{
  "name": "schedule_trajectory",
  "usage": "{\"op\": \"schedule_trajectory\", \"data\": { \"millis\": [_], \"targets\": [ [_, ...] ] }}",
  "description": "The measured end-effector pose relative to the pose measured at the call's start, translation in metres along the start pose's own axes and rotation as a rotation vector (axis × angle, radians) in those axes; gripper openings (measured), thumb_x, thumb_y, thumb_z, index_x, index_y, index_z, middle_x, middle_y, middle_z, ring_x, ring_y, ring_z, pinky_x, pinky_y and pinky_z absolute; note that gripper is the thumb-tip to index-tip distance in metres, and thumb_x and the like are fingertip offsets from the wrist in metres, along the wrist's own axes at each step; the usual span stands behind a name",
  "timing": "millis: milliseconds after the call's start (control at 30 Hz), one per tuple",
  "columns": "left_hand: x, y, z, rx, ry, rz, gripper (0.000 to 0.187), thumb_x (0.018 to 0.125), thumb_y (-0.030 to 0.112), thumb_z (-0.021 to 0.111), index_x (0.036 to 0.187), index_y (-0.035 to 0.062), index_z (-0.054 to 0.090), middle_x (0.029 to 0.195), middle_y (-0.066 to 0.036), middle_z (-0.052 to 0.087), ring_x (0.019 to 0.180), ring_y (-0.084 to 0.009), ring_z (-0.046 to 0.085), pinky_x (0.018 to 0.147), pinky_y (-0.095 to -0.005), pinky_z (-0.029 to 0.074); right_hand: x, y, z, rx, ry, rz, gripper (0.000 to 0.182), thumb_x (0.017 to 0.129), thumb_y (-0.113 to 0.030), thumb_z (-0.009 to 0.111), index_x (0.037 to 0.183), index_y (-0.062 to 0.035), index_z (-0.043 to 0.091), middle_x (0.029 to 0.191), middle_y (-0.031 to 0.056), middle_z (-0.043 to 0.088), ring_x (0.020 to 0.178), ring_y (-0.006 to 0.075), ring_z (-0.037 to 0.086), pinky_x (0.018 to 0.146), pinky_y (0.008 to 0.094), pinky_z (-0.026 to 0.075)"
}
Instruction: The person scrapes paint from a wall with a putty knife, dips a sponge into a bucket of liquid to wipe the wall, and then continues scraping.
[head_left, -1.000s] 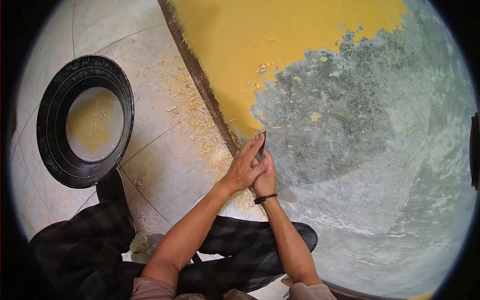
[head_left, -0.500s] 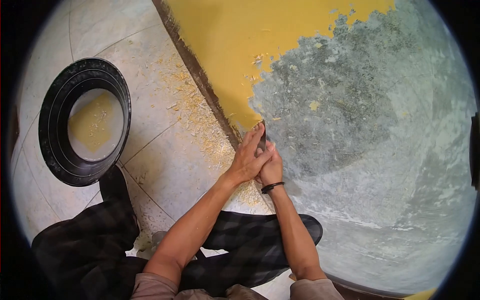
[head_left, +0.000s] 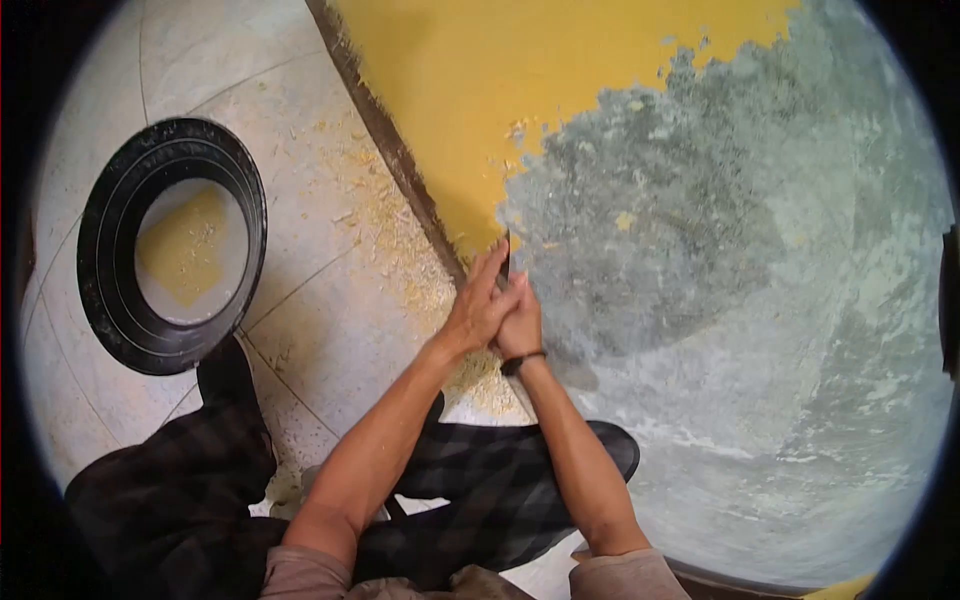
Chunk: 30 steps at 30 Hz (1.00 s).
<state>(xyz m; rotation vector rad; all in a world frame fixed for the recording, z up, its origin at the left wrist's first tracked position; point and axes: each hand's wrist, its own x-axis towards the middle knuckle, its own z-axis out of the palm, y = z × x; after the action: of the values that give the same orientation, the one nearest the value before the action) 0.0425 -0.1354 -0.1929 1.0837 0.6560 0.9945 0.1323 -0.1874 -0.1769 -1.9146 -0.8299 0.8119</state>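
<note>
My right hand [head_left: 522, 325], with a dark bracelet at its wrist, is closed around a scraper whose handle is mostly hidden. The thin dark blade of the scraper [head_left: 506, 256] stands against the wall, where yellow paint [head_left: 440, 95] meets bare grey plaster [head_left: 640, 180]. Pressed to the blade's left side is my left hand [head_left: 474, 308], its fingers stretched along the metal and its thumb crossing toward my right hand. Both hands touch each other, low on the wall near the brown strip [head_left: 395, 160] at its foot.
On the left stands a black bucket [head_left: 100, 290] with a yellow patch and crumbs on its pale bottom. Paint shavings [head_left: 400, 255] lie scattered over the tiled floor [head_left: 290, 200] along the wall. My bent legs in dark trousers [head_left: 480, 485] are below my arms.
Both hands and the scraper have moved slightly left and down, back from the yellow edge. The bucket stays where it was.
</note>
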Motion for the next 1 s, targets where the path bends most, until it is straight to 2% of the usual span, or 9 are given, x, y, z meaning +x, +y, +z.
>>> {"op": "schedule_trajectory", "data": {
  "millis": [100,233,433,500,600,667,767,900,1000],
  "targets": [
    [-0.013,0.005,0.003,-0.110,-0.082,0.018,0.069,0.090,0.036,0.057,0.139,-0.0074,0.035,0.139,-0.026,0.038,0.132,-0.0370,0.036,0.109,-0.0381,0.028,-0.024,-0.028,-0.007,-0.031,0.017,0.261,0.018,0.095,-0.011,0.051,0.112,-0.0033,0.052,0.100,0.0087,0.060,0.088,0.0108,0.056,0.075,0.0276,0.048],
    [-0.017,0.013,0.011,-0.108,-0.134,-0.048,0.068,0.094,0.039,0.051,0.141,-0.0052,0.032,0.143,-0.024,0.034,0.135,-0.0330,0.032,0.111,-0.0373,0.025,-0.031,-0.041,-0.012,0.085,0.064,0.248,0.018,0.095,-0.008,0.050,0.112,-0.0029,0.051,0.096,0.0072,0.059,0.085,0.0089,0.056,0.070,0.0259,0.049],
    [0.006,0.009,-0.002,-0.046,-0.013,-0.081,0.074,0.089,0.041,0.058,0.140,-0.0066,0.034,0.136,-0.024,0.041,0.128,-0.0368,0.040,0.106,-0.0380,0.032,0.005,-0.025,-0.010,-0.330,-0.022,-0.011,0.022,0.091,-0.003,0.050,0.113,-0.0012,0.054,0.096,0.0079,0.062,0.086,0.0130,0.056,0.073,0.0284,0.048],
    [0.003,0.008,-0.007,-0.064,-0.020,-0.094,0.073,0.090,0.042,0.056,0.140,-0.0064,0.034,0.136,-0.024,0.041,0.128,-0.0352,0.041,0.105,-0.0365,0.032,0.001,-0.025,-0.006,-0.226,-0.061,0.086,0.024,0.091,-0.005,0.050,0.114,-0.0022,0.054,0.096,0.0101,0.062,0.088,0.0172,0.058,0.075,0.0301,0.048],
    [0.002,0.008,-0.009,-0.146,-0.004,-0.120,0.063,0.092,0.042,0.054,0.135,-0.0036,0.044,0.132,-0.022,0.046,0.124,-0.0309,0.046,0.101,-0.0341,0.037,0.001,-0.017,-0.014,-0.401,-0.097,-0.183,0.029,0.092,-0.007,0.050,0.121,-0.0061,0.049,0.084,0.0091,0.061,0.070,0.0163,0.059,0.060,0.0294,0.048],
    [0.001,0.010,-0.006,-0.136,-0.003,-0.140,0.058,0.092,0.040,0.056,0.131,-0.0026,0.049,0.125,-0.020,0.053,0.117,-0.0289,0.052,0.097,-0.0332,0.041,-0.021,-0.060,-0.011,-0.094,-0.165,0.385,0.040,0.093,-0.008,0.051,0.132,-0.0118,0.041,0.071,0.0055,0.057,0.049,0.0122,0.051,0.041,0.0271,0.038],
    [0.003,-0.003,0.006,-0.110,0.077,-0.237,0.045,0.091,0.032,0.060,0.121,-0.0016,0.058,0.107,-0.014,0.063,0.101,-0.0227,0.060,0.087,-0.0308,0.046,-0.032,-0.049,-0.019,-0.013,-0.079,0.378,0.050,0.094,-0.010,0.053,0.138,-0.0160,0.032,0.062,0.0021,0.052,0.038,0.0069,0.040,0.032,0.0248,0.026],
    [-0.004,0.004,0.019,-0.163,0.304,-0.401,0.036,0.085,0.024,0.070,0.110,-0.0013,0.065,0.089,-0.010,0.068,0.083,-0.0184,0.065,0.072,-0.0296,0.051,-0.034,-0.059,-0.015,-0.027,-0.068,0.342,0.049,0.093,-0.007,0.050,0.139,-0.0164,0.034,0.061,0.0017,0.052,0.039,0.0077,0.042,0.033,0.0254,0.029],
    [-0.006,0.002,0.026,0.075,0.445,-0.106,0.036,0.082,0.025,0.073,0.106,-0.0022,0.067,0.091,-0.013,0.067,0.079,-0.0209,0.066,0.068,-0.0310,0.052,-0.028,-0.044,-0.018,-0.152,-0.069,0.285,0.049,0.093,-0.006,0.049,0.138,-0.0163,0.035,0.059,0.0006,0.051,0.039,0.0077,0.043,0.032,0.0253,0.029]
  ]
}}
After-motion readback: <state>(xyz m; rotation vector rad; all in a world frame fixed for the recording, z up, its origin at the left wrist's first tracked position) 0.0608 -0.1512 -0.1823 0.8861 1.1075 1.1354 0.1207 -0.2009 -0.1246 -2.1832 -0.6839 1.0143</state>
